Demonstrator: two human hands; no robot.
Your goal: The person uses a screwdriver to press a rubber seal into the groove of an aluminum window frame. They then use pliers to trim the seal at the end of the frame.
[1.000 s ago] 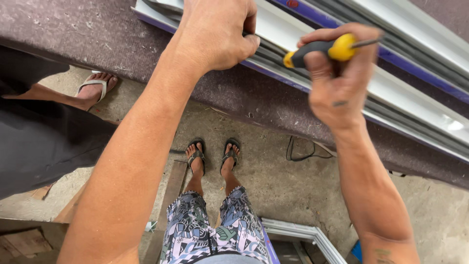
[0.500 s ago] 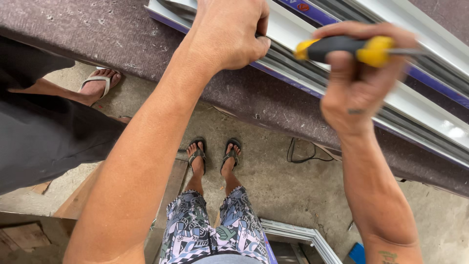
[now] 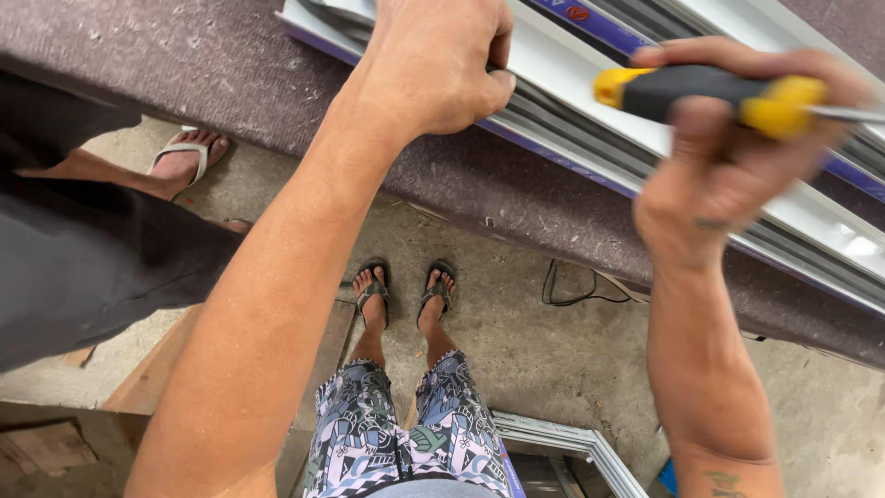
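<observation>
Left hand [image 3: 433, 69] pinching rail [image 3: 590, 78] at 12 o'clock on surface [image 3: 184, 65]; right hand [image 3: 728, 157] fisted round screwdriver [image 3: 710, 90]. Looks like mid-fastening; tip needs seating in rail.

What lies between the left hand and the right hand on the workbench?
In the head view, only a bare stretch of the white metal frame profile lies between the left hand and the right hand, which holds a yellow-and-black screwdriver.
</observation>
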